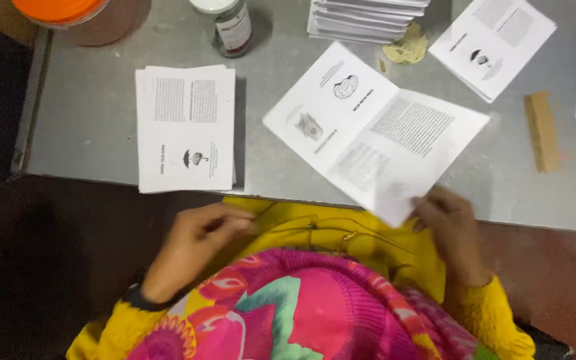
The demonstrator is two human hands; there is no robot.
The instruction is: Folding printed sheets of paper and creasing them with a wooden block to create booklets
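The right hand (449, 223) pinches the near corner of a big printed sheet (375, 130). The sheet lies slanted on the grey counter (88, 113), and its corner sticks out over the edge. The left hand (198, 233) is loosely curled near the person's yellow top and holds nothing. Just past it sits a neat pile of printed pages (185, 127). A wooden block (541, 131) lies to the right. A jar (230, 25) and more paper piles (368, 17) sit at the far side.
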